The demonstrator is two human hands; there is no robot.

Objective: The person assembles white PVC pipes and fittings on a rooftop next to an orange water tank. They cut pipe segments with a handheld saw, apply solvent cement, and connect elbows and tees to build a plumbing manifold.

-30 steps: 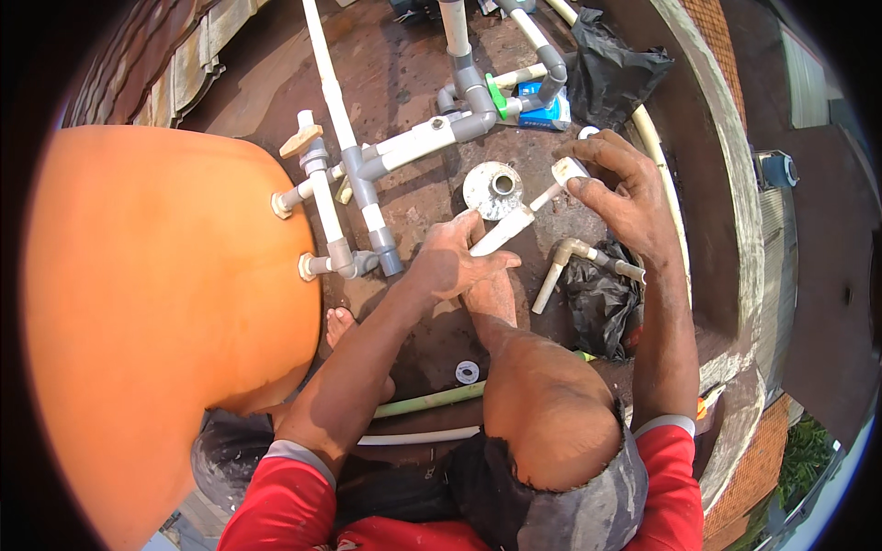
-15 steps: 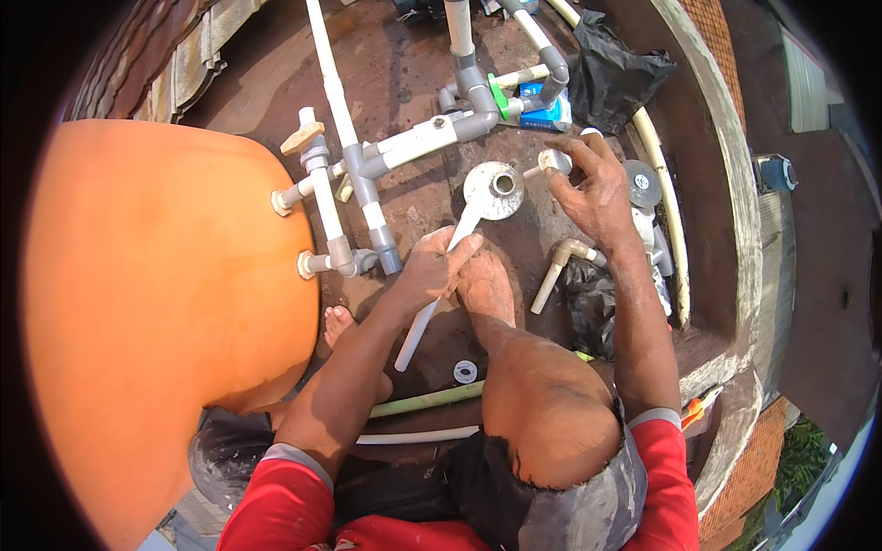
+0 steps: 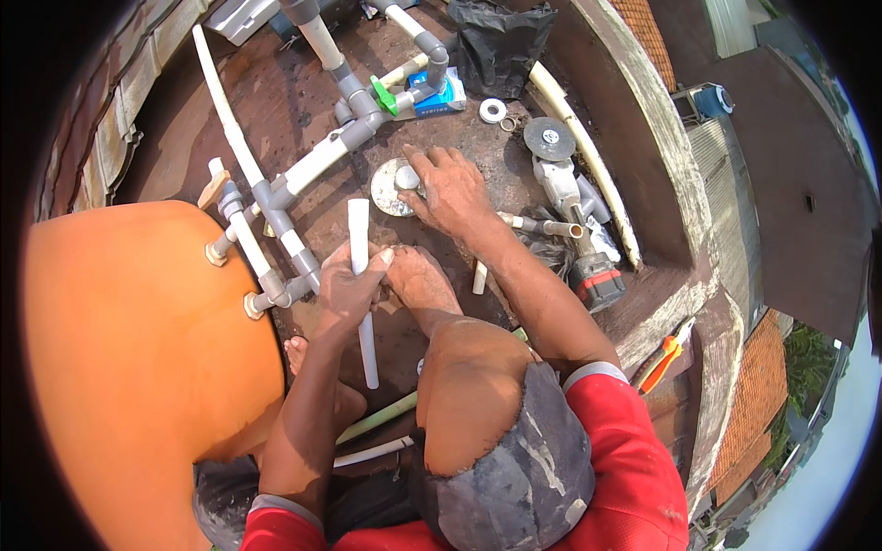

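Observation:
My left hand (image 3: 345, 286) is closed round a white plastic pipe (image 3: 358, 230), which stands nearly upright in the view with its wider end at the top. My right hand (image 3: 452, 191) reaches over a round, whitish-smeared can (image 3: 384, 195) on the floor. Its thumb and fingers are at the pale cap (image 3: 407, 177), which sits over the can's neck. The brush stem under that cap is out of sight. My bare foot (image 3: 421, 280) rests between the two forearms, just below the can.
Left stands a big orange tank (image 3: 147, 331), joined to grey-and-white pipework (image 3: 317, 165) with a green valve handle (image 3: 384, 95). To the right lie an angle grinder (image 3: 557, 182), an elbow pipe (image 3: 542, 225) and a tape roll (image 3: 492, 111). Orange-handled pliers (image 3: 660, 367) rest by the low wall (image 3: 680, 184).
My right hand has brought the brush cap from the can's right side onto its neck. My left hand has drawn the pipe away from the can and turned it more upright. The view has shifted right.

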